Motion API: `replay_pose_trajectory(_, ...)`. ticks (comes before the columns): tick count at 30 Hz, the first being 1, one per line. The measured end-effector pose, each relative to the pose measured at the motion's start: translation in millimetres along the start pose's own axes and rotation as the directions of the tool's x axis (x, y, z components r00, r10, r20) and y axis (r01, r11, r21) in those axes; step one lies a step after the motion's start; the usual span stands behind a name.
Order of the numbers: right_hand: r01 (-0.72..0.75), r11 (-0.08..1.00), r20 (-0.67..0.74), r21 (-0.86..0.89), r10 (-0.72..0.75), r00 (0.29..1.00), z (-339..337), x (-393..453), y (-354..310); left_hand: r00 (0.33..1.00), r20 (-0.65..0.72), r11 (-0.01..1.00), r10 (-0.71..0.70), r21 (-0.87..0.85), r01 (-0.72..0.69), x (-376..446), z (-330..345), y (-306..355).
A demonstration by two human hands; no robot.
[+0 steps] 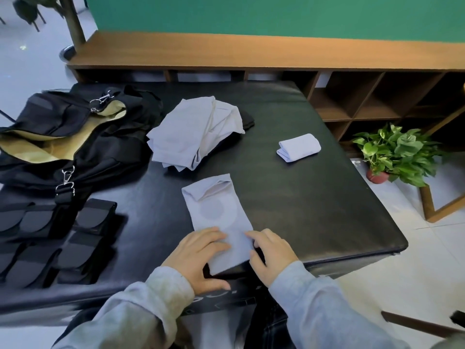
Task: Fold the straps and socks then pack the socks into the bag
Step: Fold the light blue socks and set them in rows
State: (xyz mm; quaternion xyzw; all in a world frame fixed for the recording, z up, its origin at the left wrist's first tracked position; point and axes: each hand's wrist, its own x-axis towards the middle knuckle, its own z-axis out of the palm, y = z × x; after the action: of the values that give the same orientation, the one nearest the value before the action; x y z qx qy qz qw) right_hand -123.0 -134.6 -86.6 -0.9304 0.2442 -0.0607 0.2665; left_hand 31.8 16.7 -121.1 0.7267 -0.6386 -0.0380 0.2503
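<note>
A pale blue sock [219, 210] lies flat on the black padded table [314, 197], its cuff pointing away from me. My left hand [198, 255] rests on the sock's near end with fingers spread. My right hand [271, 253] pinches the sock's right edge near the same end. One folded pale sock [299, 147] sits at the right. A loose pile of pale socks [196, 132] lies further back, with a dark sock [247, 120] poking out behind it. The open black bag [75, 137] with a tan lining is at the left. Folded black straps [50, 238] lie in rows at the near left.
A wooden shelf unit [364, 96] with open cubbies stands behind and to the right of the table. A potted green plant [395, 154] sits on the floor at the right, beside a wooden frame [435, 205]. Metal clips [66, 177] hang from the bag's strap.
</note>
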Motion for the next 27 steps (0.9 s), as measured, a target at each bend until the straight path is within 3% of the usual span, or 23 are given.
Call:
replay_pose_trajectory(6, 0.116, 0.993, 0.008, 0.007, -0.117, 0.993, 4, -11, 3, 0.999, -0.052, 0.997, 0.016, -0.080, -0.020, -6, 3, -2)
replay_pose_trajectory(13, 0.163, 0.986, -0.056, 0.031, -0.161, 0.985, 2, -6, -3, 0.952, -0.159, 0.928, -0.260, -0.312, 0.201, -6, -7, 8)
replay_pose_trajectory(16, 0.177, 0.984, -0.062, -0.008, -0.177, 0.982, 5, 5, -4, 0.937, -0.176, 0.914, -0.301, -0.335, 0.231, -10, -9, 12)
replay_pose_trajectory(21, 0.097, 0.995, -0.039, 0.037, -0.095, 0.995, -2, 13, -17, 0.933, -0.174, 0.911, -0.314, -0.330, 0.245, -19, -16, 17)
replay_pose_trajectory(27, -0.022, 0.998, 0.087, -0.067, 0.028, 0.996, -7, 24, -23, 0.876, -0.168, 0.849, -0.452, -0.383, 0.365, -22, -23, 16)
